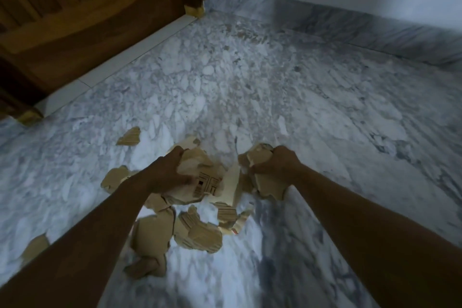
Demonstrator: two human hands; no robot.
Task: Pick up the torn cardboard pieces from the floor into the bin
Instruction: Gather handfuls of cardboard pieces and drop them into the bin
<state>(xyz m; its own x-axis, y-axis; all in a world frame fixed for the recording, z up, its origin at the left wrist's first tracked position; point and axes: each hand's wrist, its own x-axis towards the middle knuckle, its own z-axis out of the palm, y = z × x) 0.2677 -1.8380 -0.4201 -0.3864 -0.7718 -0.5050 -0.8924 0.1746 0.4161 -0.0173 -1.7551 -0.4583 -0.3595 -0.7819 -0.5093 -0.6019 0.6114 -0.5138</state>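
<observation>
While both hands grasp, cardboard pieces (200,235), floor (325,120)

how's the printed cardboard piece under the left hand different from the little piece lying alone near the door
The printed piece carries a dark line pattern, sits in the pile and is touched by the left hand. The lone piece looks unprinted, smaller and untouched on bare floor. Both are tan and ragged-edged.

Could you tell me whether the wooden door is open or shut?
Shut: the wooden door sits flush along its white threshold.
</observation>
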